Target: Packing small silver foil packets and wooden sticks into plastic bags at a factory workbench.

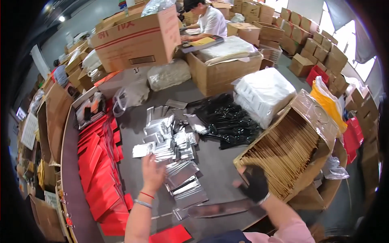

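Observation:
My left hand, bare with a red string and a bracelet at the wrist, reaches up to the lower left of a heap of small silver flat packets. Its fingers look stretched out, and I see nothing held; whether they touch the packets I cannot tell. My right hand wears a black fingerless glove. Its thumb and fingers are apart, beside the near-left corner of an open carton packed with thin brown pieces on edge. Below the hands lies a long dark glossy strip.
Red flat packets line the table's left side; another red piece lies at the near edge. Black glossy packaged items lie behind the silver heap. A white wrapped bundle and cartons stand beyond. A person sits farther back.

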Tool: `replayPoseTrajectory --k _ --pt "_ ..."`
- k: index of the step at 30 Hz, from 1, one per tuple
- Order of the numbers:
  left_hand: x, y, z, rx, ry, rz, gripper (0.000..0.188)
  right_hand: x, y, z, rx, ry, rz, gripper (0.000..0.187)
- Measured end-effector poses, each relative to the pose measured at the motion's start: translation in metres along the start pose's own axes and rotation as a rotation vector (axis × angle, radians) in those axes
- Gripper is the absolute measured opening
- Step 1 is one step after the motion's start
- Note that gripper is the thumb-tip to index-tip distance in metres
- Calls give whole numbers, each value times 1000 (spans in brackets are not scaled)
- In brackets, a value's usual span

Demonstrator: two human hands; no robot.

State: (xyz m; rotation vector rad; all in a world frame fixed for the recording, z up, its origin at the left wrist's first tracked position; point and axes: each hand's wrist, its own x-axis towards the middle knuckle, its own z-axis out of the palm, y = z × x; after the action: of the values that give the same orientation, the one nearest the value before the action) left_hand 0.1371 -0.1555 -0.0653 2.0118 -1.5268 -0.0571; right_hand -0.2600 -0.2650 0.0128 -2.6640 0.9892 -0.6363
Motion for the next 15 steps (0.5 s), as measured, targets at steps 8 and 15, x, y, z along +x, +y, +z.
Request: replayPoseTrajectory --k 8,15 --pt "34 -81 17 189 109 -620 62 171 85 -81 -582 -135 417 38" --pt "38 -18 19 -265 -38 -342 53 205 152 -54 -826 -312 691 27"
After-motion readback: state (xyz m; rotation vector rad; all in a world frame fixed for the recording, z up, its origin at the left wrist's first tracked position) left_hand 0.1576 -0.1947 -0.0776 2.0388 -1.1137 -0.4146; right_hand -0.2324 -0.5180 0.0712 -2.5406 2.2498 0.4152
